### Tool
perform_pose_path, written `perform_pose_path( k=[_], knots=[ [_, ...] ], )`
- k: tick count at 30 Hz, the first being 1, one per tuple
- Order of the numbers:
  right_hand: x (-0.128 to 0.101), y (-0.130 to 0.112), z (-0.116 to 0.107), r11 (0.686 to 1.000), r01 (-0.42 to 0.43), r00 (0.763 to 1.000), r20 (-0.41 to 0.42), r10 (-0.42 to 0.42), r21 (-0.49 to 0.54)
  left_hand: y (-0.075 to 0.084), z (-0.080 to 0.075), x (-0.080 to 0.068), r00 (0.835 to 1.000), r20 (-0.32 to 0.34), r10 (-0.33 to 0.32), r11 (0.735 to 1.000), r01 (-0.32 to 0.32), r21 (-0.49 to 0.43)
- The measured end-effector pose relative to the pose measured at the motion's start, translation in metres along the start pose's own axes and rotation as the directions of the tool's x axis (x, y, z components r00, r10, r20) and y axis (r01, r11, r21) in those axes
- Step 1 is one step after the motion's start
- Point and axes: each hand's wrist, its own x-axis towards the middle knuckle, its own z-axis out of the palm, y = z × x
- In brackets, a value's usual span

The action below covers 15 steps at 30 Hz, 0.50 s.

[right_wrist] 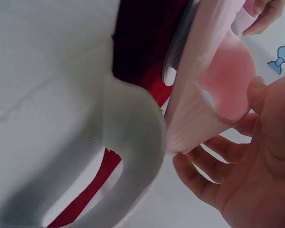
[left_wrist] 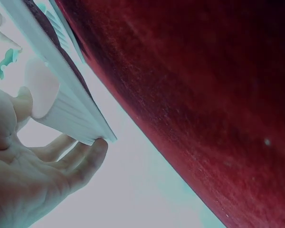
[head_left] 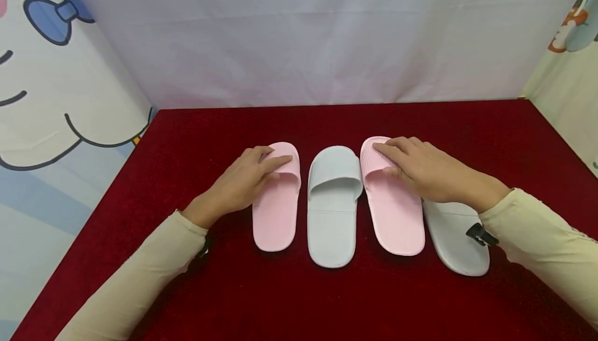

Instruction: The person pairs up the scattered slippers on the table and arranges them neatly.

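Four slippers lie side by side on the red table (head_left: pixel 327 304), toes pointing away from me. My left hand (head_left: pixel 280 168) grips the strap of the left pink slipper (head_left: pixel 275 216), fingers over the top and thumb inside the opening. In the left wrist view the fingers (left_wrist: pixel 85 159) curl round the ribbed strap (left_wrist: pixel 71 114). My right hand (head_left: pixel 382 159) holds the strap of the right pink slipper (head_left: pixel 397 221) the same way. In the right wrist view the thumb (right_wrist: pixel 261 95) is inside the pink slipper (right_wrist: pixel 228 66). A pale grey slipper (head_left: pixel 333 216) lies between the pink ones.
A darker grey slipper (head_left: pixel 455 240) lies at the far right, its toe hidden under my right wrist; its strap (right_wrist: pixel 133 123) fills the right wrist view. A white backdrop (head_left: pixel 327 35) and cartoon panels (head_left: pixel 56 81) wall in the table.
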Motion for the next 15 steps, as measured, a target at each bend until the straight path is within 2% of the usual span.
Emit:
perform_pose_path(
  k=[7,11,15],
  knots=[
    [0.005,-0.003,-0.008,1.000,-0.002,1.000,-0.026,0.002,0.020,-0.001,-0.003,-0.002,1.000,-0.007,0.006,1.000,-0.006,-0.003],
    [0.010,-0.007,-0.012,1.000,-0.007,1.000,-0.017,0.007,0.025,0.000,-0.006,-0.003,0.999,-0.025,0.023,1.000,-0.023,0.010],
    [0.016,-0.011,-0.015,1.000,-0.001,1.000,-0.010,0.001,0.020,0.001,-0.009,-0.004,1.000,-0.028,0.010,1.000,-0.010,0.008]
  ],
)
